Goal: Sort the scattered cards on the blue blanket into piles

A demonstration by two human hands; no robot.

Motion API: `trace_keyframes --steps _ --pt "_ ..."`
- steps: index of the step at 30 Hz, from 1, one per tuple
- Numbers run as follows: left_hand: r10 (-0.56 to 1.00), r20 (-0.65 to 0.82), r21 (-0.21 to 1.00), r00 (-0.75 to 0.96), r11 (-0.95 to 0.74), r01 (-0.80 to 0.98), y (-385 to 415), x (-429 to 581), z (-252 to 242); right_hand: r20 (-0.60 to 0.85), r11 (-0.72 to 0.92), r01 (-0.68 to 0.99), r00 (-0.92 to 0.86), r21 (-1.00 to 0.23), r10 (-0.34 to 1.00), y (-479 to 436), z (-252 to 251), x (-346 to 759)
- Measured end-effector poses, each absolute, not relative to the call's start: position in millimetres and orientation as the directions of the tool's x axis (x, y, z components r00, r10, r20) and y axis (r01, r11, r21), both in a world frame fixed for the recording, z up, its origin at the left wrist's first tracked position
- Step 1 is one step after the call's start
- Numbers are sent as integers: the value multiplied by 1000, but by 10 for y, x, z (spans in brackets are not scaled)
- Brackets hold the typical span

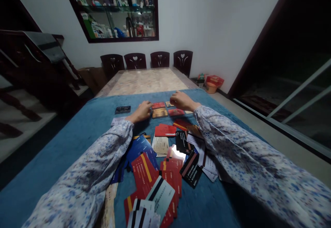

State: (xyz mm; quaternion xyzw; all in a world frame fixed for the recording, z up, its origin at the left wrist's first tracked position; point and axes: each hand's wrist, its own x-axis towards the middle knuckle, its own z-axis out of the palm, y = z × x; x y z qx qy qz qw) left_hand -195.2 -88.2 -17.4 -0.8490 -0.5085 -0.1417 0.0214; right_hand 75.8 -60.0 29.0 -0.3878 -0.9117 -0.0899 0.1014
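Note:
My left hand, fingers curled together, rests at the left edge of a red card stack and a gold card stack. Its fingertips are partly hidden. My right hand is curled over a yellow-and-blue card, partly covering it. What its fingers hold, if anything, does not show. Below that hand lies another red card stack. A black card stack sits left of my left hand, with a pale card half under my sleeve.
Nearer me, loose cards overlap: blue cards, red cards, black cards, a pale green card and cream cards. A blue cloth covers this end of the table. Dark chairs stand beyond the far end.

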Motion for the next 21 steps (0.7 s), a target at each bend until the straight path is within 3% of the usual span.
trace_keyframes --steps 9,21 --pt "810 341 134 477 -544 828 -1215 -1917 -234 272 677 730 -674 100 687 -962 229 866" --pt "784 329 94 526 -582 808 -1670 -1744 -188 303 719 692 -700 63 647 -1343 32 871"
